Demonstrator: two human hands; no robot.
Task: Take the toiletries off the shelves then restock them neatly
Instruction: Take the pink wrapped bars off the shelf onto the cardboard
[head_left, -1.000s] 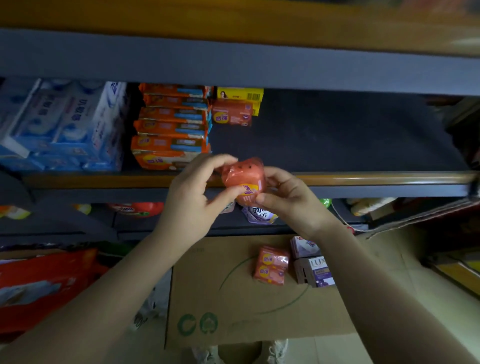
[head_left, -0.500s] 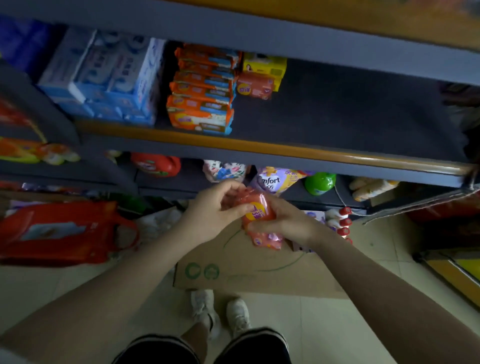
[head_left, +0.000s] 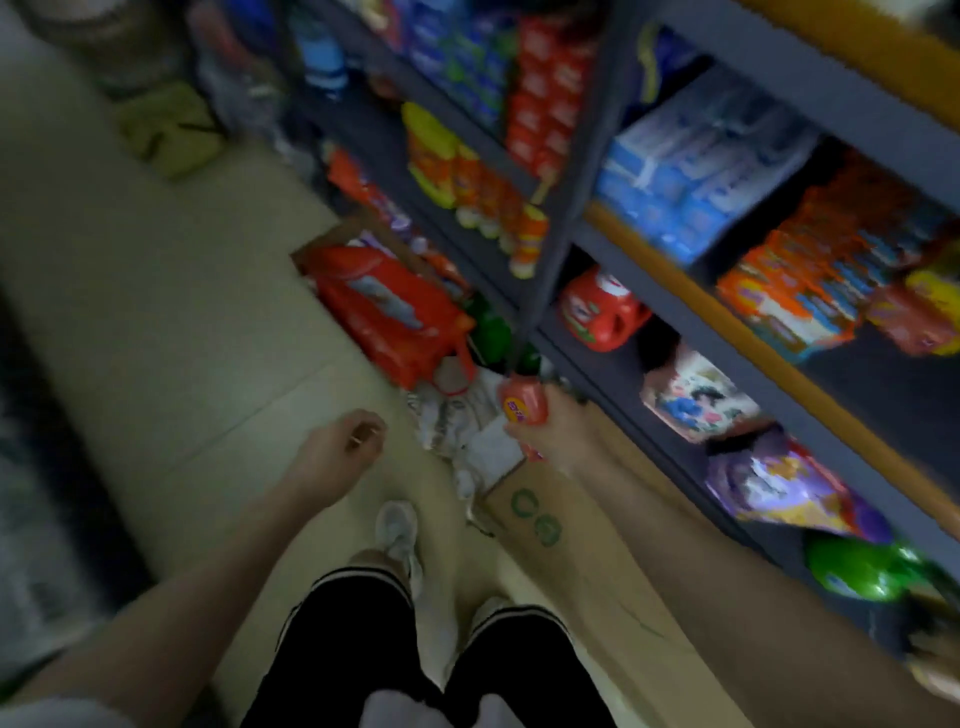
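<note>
In the head view, which was badly smeared by motion, the right hand (head_left: 550, 431) gripped a small orange soap packet (head_left: 522, 405), fingers curled round its lower half, and held it in the air above the near end of a flattened cardboard sheet (head_left: 587, 561) lying on the floor along the foot of the shelves (head_left: 675, 249). The left hand (head_left: 340, 447) hung apart from it over the bare floor tiles, fingers loosely curled and holding nothing. On the shelf to the right lay a stack of orange soap bars (head_left: 810, 280) next to a block of blue-and-white packs (head_left: 691, 176), with dark bare shelf surface showing at the frame's right edge. A red handled pack (head_left: 384, 312) lay on the floor beside the shelving. The step in hand looked like restocking, with one packet being carried between the cardboard and the shelf; whether it was headed up or down cannot be told. The next move would likely call for setting the packet squarely against the orange stack, label facing outward, without toppling its neighbours.
</note>
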